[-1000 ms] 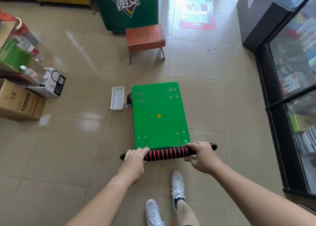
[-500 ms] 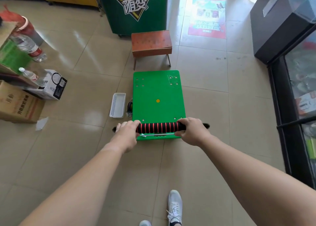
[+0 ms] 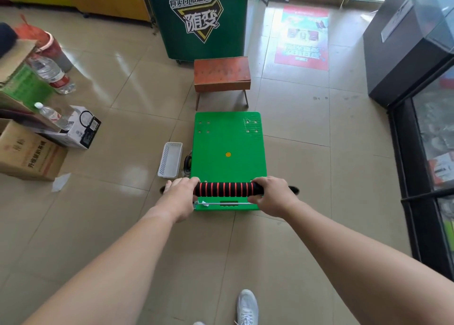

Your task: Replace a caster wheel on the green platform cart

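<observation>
Green platform cart (image 3: pixel 228 140) stands on the beige tiled floor (image 3: pixel 307 226), near a brown stool (image 3: pixel 222 73). Left hand (image 3: pixel 180 194) and right hand (image 3: pixel 270 195) grip its red-ringed black handle (image 3: pixel 227 189), fingers curled round it. The green cabinet (image 3: pixel 196 17) behind is marked "随变".

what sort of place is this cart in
Most likely a small shop or convenience store: a glass-fronted display case of packaged goods stands at the right, a green branded cabinet at the back, and a promotional poster is stuck to the tiled floor.
</observation>
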Motion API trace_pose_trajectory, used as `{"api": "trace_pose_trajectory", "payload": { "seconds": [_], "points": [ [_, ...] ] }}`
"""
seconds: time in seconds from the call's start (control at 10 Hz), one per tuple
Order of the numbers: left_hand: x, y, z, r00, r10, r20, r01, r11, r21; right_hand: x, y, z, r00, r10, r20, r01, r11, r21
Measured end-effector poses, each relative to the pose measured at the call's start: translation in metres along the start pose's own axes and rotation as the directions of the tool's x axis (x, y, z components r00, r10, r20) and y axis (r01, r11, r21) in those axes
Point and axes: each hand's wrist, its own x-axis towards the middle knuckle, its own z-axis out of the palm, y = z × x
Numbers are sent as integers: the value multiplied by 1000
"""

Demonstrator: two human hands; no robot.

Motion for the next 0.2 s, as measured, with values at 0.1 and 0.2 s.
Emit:
{"api": "trace_pose_trajectory", "payload": {
  "seconds": [0.1,0.2],
  "points": [
    [-7,4,-2,999,-44,22,44,999,-24,-6,0,2,999,-1,-44,-5,991,-133],
    [-50,8,10,996,-76,-39,72,992,-100,-52,-2,12,996,34,-85,-40,996,-79]
  ]
}}
